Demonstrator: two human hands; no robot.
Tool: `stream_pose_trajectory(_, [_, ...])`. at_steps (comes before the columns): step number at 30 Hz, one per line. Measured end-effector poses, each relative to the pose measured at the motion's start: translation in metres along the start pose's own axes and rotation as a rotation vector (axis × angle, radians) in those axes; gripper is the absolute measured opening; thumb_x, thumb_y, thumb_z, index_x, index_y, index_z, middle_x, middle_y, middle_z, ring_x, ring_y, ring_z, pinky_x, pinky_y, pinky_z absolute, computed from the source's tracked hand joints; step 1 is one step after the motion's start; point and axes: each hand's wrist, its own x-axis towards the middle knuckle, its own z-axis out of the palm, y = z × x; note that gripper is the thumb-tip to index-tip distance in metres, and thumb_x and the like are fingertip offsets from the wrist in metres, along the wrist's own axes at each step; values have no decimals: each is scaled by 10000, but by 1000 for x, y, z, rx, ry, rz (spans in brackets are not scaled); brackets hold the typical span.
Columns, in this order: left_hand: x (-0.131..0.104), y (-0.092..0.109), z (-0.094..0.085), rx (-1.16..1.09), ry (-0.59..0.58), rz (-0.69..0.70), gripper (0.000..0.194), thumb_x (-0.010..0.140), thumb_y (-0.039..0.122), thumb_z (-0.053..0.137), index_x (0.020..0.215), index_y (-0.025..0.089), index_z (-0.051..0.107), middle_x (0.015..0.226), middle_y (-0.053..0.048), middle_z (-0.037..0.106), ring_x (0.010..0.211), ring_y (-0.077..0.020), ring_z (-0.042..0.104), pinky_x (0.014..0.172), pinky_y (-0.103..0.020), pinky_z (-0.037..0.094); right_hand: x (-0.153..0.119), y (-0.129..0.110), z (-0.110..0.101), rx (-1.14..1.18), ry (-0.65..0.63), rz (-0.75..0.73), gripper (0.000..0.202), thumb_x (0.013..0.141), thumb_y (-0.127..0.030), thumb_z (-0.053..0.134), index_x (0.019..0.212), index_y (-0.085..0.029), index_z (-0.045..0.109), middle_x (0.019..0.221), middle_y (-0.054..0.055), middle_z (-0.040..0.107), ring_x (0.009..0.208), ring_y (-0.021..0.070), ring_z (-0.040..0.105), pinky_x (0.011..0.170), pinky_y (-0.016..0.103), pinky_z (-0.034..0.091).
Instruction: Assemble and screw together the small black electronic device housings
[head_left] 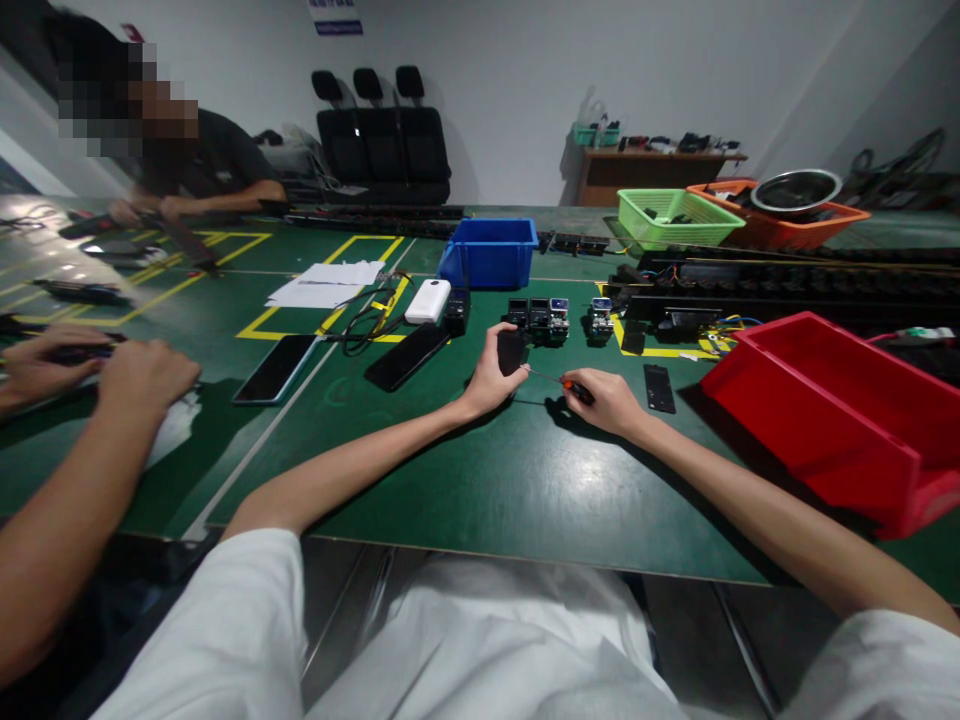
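The left hand [493, 375] is curled round a black device [511, 352] above the green table [450, 480]; the right hand [609, 402] grips a screwdriver [577, 390], its shaft reaching towards the left thumb. Small modules [538, 316] stand just beyond — with a blue bin [491, 258] behind them, a red bin [814, 425] off right and a phone [276, 370] off left.

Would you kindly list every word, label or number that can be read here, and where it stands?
None is legible.
Wall sign: lettering cut off above, too blurred to read.
Small modules: any markings too small.
Black part and screwdriver in the hands: no readable text.
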Motion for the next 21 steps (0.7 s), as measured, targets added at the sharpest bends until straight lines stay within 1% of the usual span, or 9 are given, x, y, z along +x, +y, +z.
stream_pose_trajectory(7, [1,1,0,11,2,-2,605,752,177,658,1278,227,363,1067,-37,511,958,-168,549,896,-332,469,-1,3,2,-3,-6,-1,171,865,-208,561,1021,-204,631,910,70,733,774,191,688,690,280,515])
stream_pose_trajectory(16, [1,-1,0,7,0,12,604,752,180,659,1277,229,363,1073,-36,501,971,-169,542,899,-328,467,-1,2,0,-27,1,-31,154,892,-219,548,1023,-198,626,909,67,731,781,188,687,687,278,512])
stream_pose_trajectory(21, [0,1,-1,18,0,-3,603,753,182,661,1276,235,366,1054,-34,501,961,-174,545,893,-338,470,-1,2,-1,-39,18,-38,143,892,-222,554,1008,-208,636,885,60,728,757,180,678,674,276,507])
